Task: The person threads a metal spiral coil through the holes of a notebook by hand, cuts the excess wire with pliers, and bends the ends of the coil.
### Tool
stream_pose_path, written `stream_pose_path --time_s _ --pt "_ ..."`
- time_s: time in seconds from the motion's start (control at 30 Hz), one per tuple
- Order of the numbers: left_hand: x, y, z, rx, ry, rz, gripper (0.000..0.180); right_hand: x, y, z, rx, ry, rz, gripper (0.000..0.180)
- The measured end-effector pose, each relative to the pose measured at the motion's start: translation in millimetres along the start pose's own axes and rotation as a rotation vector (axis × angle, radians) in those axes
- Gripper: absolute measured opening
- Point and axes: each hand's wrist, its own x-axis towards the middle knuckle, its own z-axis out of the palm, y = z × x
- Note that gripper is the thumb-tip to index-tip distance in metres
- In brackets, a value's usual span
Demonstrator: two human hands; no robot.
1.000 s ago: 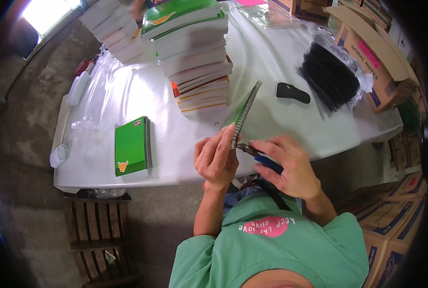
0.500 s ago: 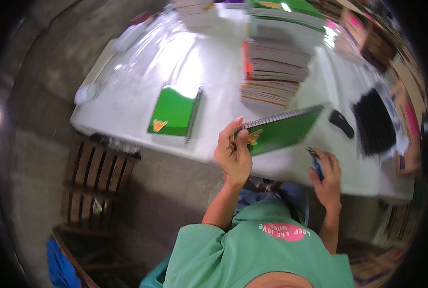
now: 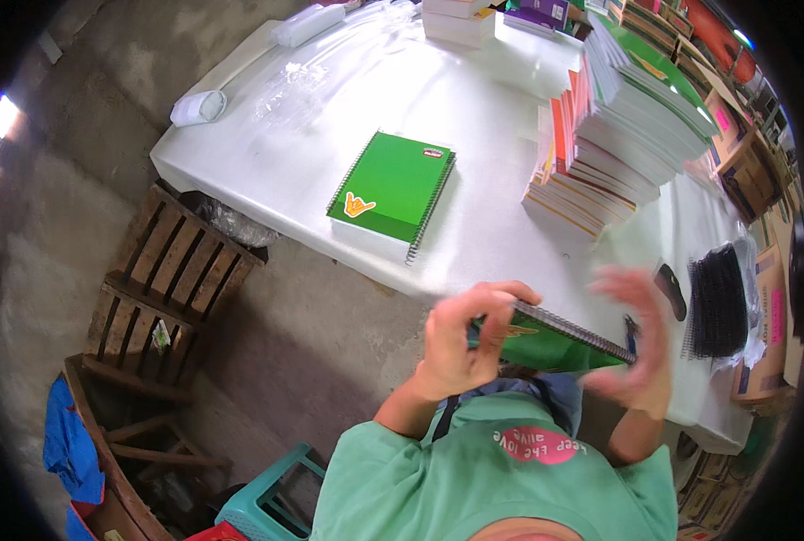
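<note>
My left hand (image 3: 465, 343) grips one end of a green spiral notebook (image 3: 560, 347), held tilted near my chest with its coil edge up. At the other end, my right hand (image 3: 641, 352) is smeared by motion, thumb and fingers spread wide around the notebook's corner. Behind that hand a small blue-handled tool, likely cutting pliers (image 3: 632, 332), shows in part. Another green spiral notebook (image 3: 397, 180) lies on the white-covered table (image 3: 483, 216), to the left. A dark elongated object (image 3: 670, 291) rests on the table right of my right hand.
A tall leaning stack of books (image 3: 636, 135) stands at the right. Beyond my right hand lies a bundle of black coils (image 3: 717, 307) beside cardboard boxes (image 3: 762, 325). A plastic roll (image 3: 199, 108) sits at the left edge. Wooden slats (image 3: 181, 243) and a teal stool (image 3: 262, 496) are lower left.
The held notebook has come lower and closer to my body. My right hand has let go of the blue-handled tool and risen to the notebook's far end. The view has shifted.
</note>
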Motion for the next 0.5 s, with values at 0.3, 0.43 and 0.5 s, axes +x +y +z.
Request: stream_pose_path --time_s 0.3,0.43,0.5 --pt "32 25 -107 0.405 0.774 0.176 0.035 149 63 110 0.941 0.261 0.362 0.076" --pt "30 -38 -157 0.549 0.650 -0.241 0.043 187 135 180 0.796 0.142 0.593 0.095" --pt "14 -79 -171 0.699 0.554 -0.397 0.045 184 166 204 0.198 -0.046 0.799 0.100"
